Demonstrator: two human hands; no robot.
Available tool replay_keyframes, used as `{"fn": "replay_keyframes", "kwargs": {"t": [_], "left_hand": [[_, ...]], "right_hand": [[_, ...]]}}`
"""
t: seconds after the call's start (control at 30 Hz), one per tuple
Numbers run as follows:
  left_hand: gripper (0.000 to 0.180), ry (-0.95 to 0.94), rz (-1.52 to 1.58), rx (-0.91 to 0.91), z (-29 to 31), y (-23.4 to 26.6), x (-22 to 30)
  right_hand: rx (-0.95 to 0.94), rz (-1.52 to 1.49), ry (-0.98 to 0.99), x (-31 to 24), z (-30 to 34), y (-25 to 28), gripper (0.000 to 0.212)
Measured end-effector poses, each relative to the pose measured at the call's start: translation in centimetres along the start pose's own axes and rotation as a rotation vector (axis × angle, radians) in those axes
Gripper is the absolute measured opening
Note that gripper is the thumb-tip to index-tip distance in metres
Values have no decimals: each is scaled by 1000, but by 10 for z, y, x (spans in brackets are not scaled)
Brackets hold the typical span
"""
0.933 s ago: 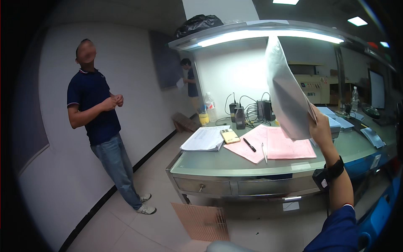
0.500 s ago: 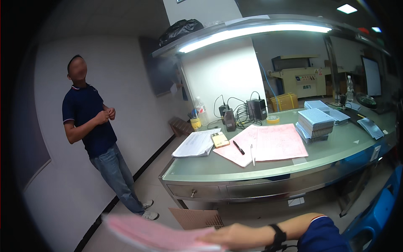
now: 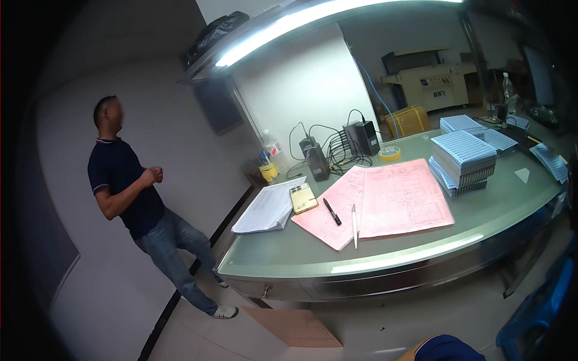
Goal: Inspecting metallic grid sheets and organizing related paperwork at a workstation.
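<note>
Neither of my hands shows; only a bit of my blue sleeve [image 3: 447, 350] pokes in at the lower edge. On the green-topped table [image 3: 421, 249] lie two pink printed sheets [image 3: 402, 197], side by side and overlapping. A black pen [image 3: 332, 212] and a white pen [image 3: 354, 218] rest on the left sheet. To their left a yellow phone [image 3: 303, 197] lies on a stack of white papers [image 3: 267, 207].
A person in a dark shirt and jeans [image 3: 139, 204] stands at the left by the wall. Stacks of white gridded boards [image 3: 463, 157], black adapters with cables [image 3: 363, 137], a tape roll [image 3: 389, 153] and a bottle [image 3: 273, 150] are on the table. A brown cardboard piece [image 3: 295, 328] lies on the floor.
My right hand held a sheet up over the table, then swung it down low in front of me. Now the hand and the sheet are out of view.
</note>
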State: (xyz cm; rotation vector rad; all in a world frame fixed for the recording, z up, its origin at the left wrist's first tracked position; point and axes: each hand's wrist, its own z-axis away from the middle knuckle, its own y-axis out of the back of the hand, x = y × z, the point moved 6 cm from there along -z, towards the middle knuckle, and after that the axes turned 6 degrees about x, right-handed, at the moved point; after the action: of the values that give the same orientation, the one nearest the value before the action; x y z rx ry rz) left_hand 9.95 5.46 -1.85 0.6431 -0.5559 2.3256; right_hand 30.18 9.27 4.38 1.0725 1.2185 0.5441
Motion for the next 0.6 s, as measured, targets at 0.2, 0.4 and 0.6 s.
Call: {"fn": "replay_keyframes", "kwargs": {"t": [0.2, 0.4, 0.6], "left_hand": [[42, -208, -404, -85, -32, 21, 38], [46, -387, -789, -152, -48, 44, 64], [51, -569, -1184, -226, -31, 42, 70]], "right_hand": [[57, 16, 88, 21, 1, -3, 51], [405, -296, 117, 79, -3, 3, 53], [786, -390, -135, 108, 19, 61, 60]]}}
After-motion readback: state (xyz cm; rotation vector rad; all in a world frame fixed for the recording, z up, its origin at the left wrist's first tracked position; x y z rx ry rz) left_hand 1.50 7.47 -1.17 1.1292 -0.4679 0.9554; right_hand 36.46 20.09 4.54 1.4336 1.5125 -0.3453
